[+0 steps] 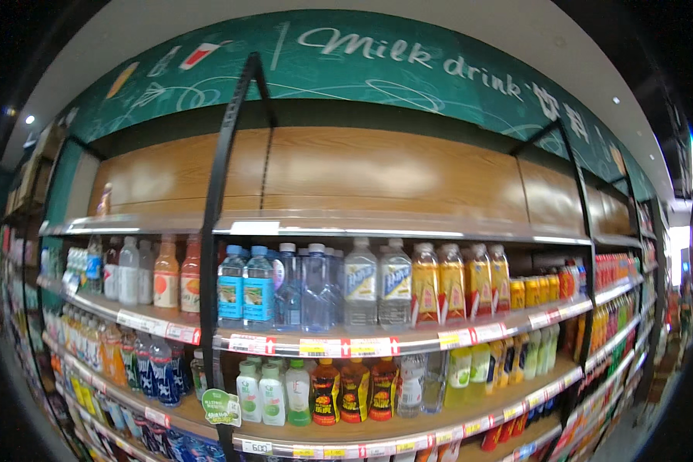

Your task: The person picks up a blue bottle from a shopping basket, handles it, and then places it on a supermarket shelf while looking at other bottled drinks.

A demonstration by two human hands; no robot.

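Neither of my hands shows in the head view, and no forearm comes in from the lower edge. Before me stands a store shelf unit with bottled drinks. On its middle board (408, 346) are blue-labelled water bottles (244, 285), clear bottles with white and yellow labels (378, 286), and several bottles of amber drink (460, 285). The board below holds white and green bottles (272, 393), dark bottles with red and yellow labels (354, 391), and pale green bottles (460, 368).
Black uprights (217, 177) divide the unit. One small bottle (104, 200) stands on the top board (408, 229). Price tags line the board edges, and a round green sign (220, 406) sticks out at lower left. Yellow cans (543, 290) stand farther right. A green wall panel (323, 69) runs above.
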